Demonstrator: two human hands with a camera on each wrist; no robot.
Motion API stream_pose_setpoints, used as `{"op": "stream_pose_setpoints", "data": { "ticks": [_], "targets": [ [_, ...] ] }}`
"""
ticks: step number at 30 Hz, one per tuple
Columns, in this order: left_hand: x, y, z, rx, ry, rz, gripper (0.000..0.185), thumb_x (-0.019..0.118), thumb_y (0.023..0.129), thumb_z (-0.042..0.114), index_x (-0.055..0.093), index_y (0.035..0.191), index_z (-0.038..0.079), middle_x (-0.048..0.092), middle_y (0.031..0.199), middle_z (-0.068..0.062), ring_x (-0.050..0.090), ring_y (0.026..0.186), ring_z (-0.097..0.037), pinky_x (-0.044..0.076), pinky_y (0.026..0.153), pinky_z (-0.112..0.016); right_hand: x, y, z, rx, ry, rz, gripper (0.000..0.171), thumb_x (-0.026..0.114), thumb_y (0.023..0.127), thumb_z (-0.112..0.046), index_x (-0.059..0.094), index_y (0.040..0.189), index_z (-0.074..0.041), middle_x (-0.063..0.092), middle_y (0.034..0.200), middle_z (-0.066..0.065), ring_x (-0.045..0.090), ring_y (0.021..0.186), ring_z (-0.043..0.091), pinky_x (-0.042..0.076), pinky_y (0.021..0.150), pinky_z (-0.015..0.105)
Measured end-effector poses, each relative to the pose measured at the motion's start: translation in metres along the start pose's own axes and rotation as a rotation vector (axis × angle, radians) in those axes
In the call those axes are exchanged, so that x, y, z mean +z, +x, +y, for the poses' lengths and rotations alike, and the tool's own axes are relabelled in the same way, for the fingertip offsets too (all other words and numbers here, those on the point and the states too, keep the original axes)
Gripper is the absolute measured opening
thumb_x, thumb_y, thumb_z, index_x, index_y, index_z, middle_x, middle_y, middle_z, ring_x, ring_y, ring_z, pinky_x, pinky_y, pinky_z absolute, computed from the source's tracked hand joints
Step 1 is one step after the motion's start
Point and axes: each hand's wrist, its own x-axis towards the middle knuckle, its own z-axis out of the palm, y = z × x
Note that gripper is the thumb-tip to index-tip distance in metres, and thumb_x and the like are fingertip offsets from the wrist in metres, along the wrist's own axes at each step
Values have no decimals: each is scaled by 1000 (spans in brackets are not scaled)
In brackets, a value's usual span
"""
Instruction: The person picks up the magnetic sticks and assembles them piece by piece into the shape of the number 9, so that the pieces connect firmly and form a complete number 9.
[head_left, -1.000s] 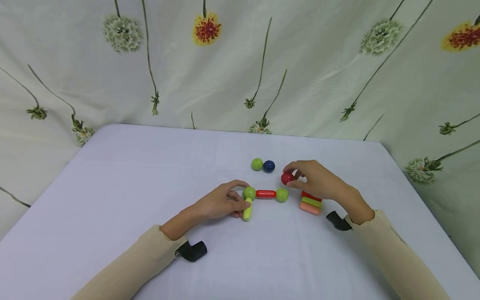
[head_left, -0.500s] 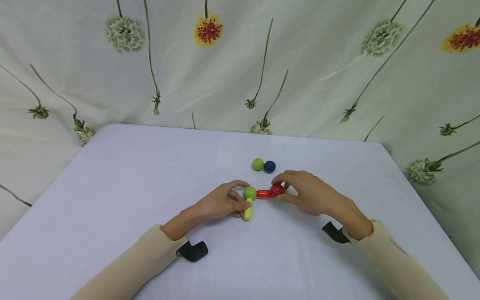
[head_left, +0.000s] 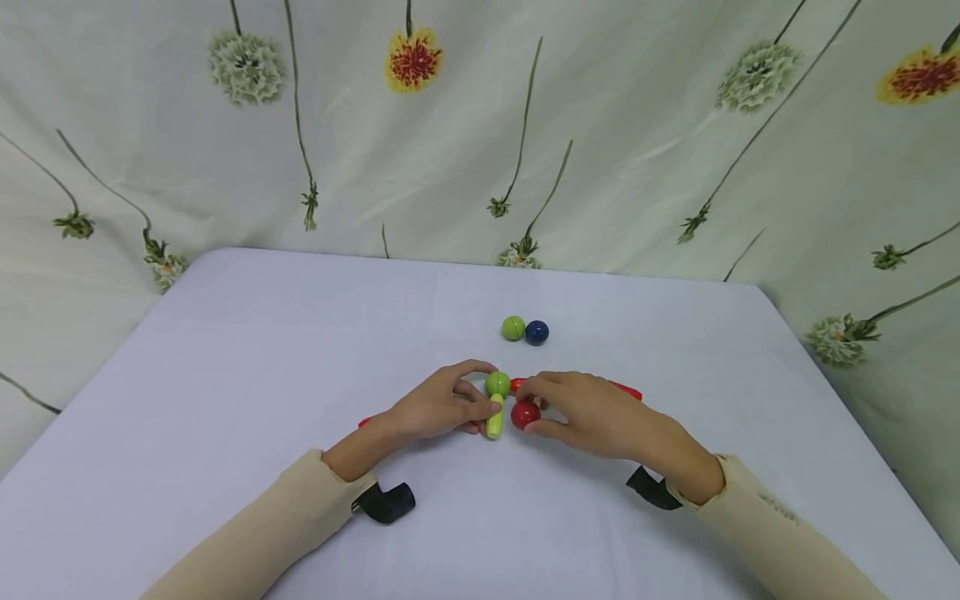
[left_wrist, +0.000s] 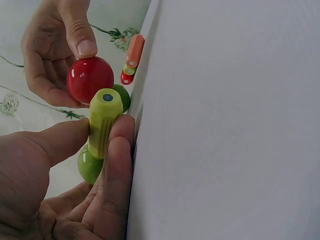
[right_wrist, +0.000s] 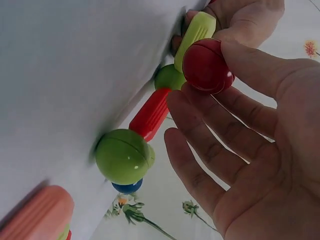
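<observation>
Nearest the wearer, the left hand [head_left: 438,408] pinched the yellow-green rod [head_left: 494,421] between thumb and fingers, its far end joined to a green ball [head_left: 498,384]. Just at 3 o'clock of that rod, the right hand [head_left: 592,412] held the red ball [head_left: 525,413] between thumb and fingertips, the ball close beside the rod's near end and, in the left wrist view, seemingly touching its tip. Behind it a red rod [right_wrist: 150,114] ran from the green ball toward 3 o'clock to a second green ball [right_wrist: 124,156], mostly hidden under the right hand in the head view. Judged step: seating the red ball on the free end of the yellow-green rod; next would call for a steady left grip while the ball meets the tip squarely. Farther off, at 12 o'clock on the table [head_left: 247,358], a loose green ball [head_left: 513,327] and blue ball [head_left: 536,332] lay touching.
</observation>
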Motion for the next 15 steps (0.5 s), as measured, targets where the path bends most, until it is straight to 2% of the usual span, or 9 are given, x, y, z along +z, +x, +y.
{"op": "stream_pose_setpoints", "data": {
  "ticks": [7, 15],
  "targets": [
    [0, 0, 1, 13, -3, -1, 55, 69, 85, 18, 43, 133, 14, 69, 86, -8, 65, 67, -15, 55, 68, -27, 10, 0, -10, -43, 0, -55, 33, 66, 86, -40, 57, 116, -29, 59, 107, -17, 56, 90, 4, 49, 79, 22],
    [0, 0, 0, 15, 12, -4, 55, 69, 85, 18, 43, 133, 14, 70, 87, -7, 65, 68, -15, 55, 68, -27, 17, 2, -19, -120, -16, -55, 34, 67, 85, -40, 59, 114, -25, 61, 107, -13, 56, 94, 3, 48, 85, 24]
  ]
}}
